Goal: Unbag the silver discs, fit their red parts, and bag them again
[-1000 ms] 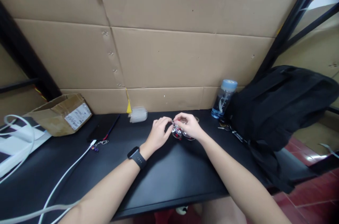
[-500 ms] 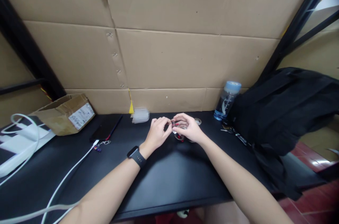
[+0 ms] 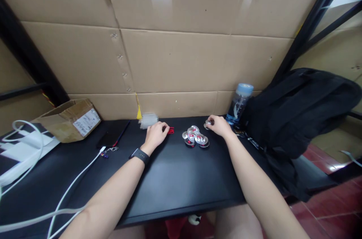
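Tabletop (image 3: 181, 178) in black, watched from my distant post.
From left, I see a clear plastic stack (image 3: 148, 121), then the left hand (image 3: 155, 134), fingers curled at red pieces (image 3: 171, 130); I cannot tell whether it grips any. Silver-and-red discs (image 3: 192, 137) lie heaped mid-table. Farther right, the right hand (image 3: 219, 125) narrows its fingertips at a separate disc (image 3: 207, 125), its hold unclear to me, near a blue-lidded bottle (image 3: 240, 104).
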### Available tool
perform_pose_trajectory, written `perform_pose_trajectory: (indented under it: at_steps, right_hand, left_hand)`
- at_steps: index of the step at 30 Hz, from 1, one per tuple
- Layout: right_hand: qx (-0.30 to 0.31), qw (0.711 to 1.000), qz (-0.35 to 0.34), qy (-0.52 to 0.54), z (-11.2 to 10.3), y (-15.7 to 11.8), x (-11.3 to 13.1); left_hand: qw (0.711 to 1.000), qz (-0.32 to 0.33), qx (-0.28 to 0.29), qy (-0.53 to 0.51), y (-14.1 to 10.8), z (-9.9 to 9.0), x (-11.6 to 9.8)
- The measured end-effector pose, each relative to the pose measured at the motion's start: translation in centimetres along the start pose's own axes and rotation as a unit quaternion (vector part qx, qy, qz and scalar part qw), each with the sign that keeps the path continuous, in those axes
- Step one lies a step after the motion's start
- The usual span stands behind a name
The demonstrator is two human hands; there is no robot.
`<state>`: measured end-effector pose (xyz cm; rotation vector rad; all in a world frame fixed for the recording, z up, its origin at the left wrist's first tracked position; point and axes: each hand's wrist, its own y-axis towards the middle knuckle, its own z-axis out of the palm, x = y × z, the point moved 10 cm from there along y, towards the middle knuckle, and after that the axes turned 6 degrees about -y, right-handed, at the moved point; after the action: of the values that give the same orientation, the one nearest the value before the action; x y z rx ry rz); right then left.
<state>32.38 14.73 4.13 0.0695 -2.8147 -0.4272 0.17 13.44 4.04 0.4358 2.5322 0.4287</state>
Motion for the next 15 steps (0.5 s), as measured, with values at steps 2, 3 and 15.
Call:
perform_pose_trajectory:
  at_steps: [2, 3, 15]
  right_hand:
    - [0.017, 0.999, 0.016, -0.033, 0.5, 0.2, -0.9]
    - [0.026, 0.999, 0.018, -0.038, 0.8, 0.2, -1.1]
    - [0.079, 0.997, 0.000, -0.013, 2.1, 0.2, -0.7]
  left_hand:
    - [1.000, -0.003, 0.003, 0.013, -0.1, 0.0, 0.0]
    - [1.000, -0.005, 0.003, 0.018, -0.1, 0.0, 0.0]
    - [0.999, -0.024, 0.020, 0.037, -0.1, 0.0, 0.0]
